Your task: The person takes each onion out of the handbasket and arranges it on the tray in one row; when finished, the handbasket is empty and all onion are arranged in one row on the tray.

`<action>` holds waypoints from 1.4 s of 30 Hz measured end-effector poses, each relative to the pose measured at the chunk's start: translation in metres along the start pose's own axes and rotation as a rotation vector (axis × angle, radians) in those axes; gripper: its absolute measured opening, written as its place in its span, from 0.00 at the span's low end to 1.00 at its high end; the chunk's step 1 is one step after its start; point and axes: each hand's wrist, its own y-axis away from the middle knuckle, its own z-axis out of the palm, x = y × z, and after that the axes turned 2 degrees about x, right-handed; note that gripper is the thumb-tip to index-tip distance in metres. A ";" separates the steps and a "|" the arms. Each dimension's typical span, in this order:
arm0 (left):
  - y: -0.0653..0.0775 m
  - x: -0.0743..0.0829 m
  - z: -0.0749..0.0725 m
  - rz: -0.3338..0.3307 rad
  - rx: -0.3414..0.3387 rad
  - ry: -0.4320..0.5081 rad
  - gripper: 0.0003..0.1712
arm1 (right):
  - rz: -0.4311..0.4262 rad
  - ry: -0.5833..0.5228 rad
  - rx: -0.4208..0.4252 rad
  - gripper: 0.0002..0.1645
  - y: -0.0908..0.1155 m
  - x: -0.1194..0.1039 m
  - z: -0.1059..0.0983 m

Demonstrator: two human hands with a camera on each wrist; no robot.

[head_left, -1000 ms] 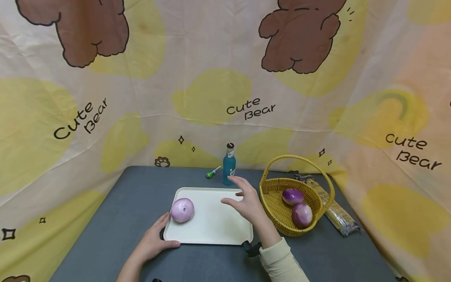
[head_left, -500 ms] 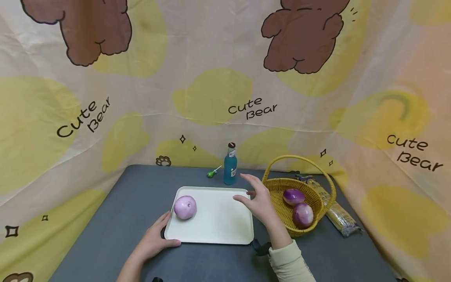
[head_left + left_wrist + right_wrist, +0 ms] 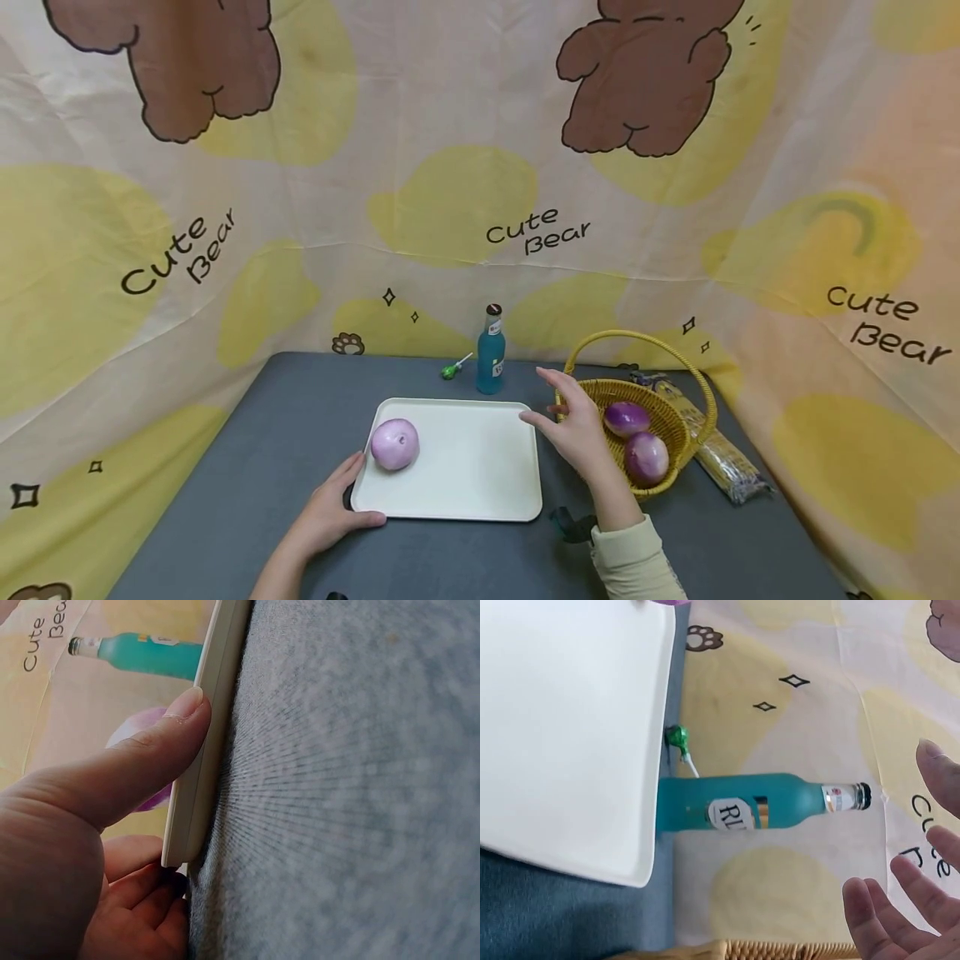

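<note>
A white rectangular tray (image 3: pixel 472 467) lies on the table with a pale purple onion (image 3: pixel 395 444) at its left end. My left hand (image 3: pixel 324 514) holds the tray's near left corner, thumb along the front edge and fingers at the left side; in the left wrist view the thumb (image 3: pixel 150 754) presses the tray's outer wall (image 3: pixel 196 791). My right hand (image 3: pixel 581 432) is in the air between the tray and a yellow wicker basket (image 3: pixel 678 442), thumb and fingers apart, holding nothing. Two darker purple onions (image 3: pixel 627 418) lie in the basket, partly behind that hand.
A blue-green bottle (image 3: pixel 491 362) stands upright behind the tray, with a green lollipop (image 3: pixel 450 371) lying left of it. Beyond the basket's right side lies a long clear-and-yellow packet (image 3: pixel 723 467). The basket's tall handle (image 3: pixel 637 335) arches upward. A printed cloth hangs behind the table.
My right hand has moved right, from over the tray to beside the basket, still holding nothing. The left hand stays at the tray corner. The onion and tray appear shifted slightly with the view.
</note>
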 end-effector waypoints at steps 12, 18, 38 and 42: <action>-0.001 0.001 -0.001 0.000 -0.009 0.011 0.69 | 0.052 0.037 0.046 0.42 -0.001 0.018 -0.025; -0.001 0.001 -0.002 0.009 -0.005 0.007 0.69 | 0.028 0.061 0.076 0.41 -0.006 0.028 -0.037; -0.001 0.001 0.003 0.001 0.012 0.032 0.70 | 0.237 0.109 0.043 0.44 -0.003 0.069 -0.075; 0.000 -0.001 0.003 -0.003 0.025 0.040 0.69 | 0.298 0.084 0.011 0.46 -0.002 0.072 -0.078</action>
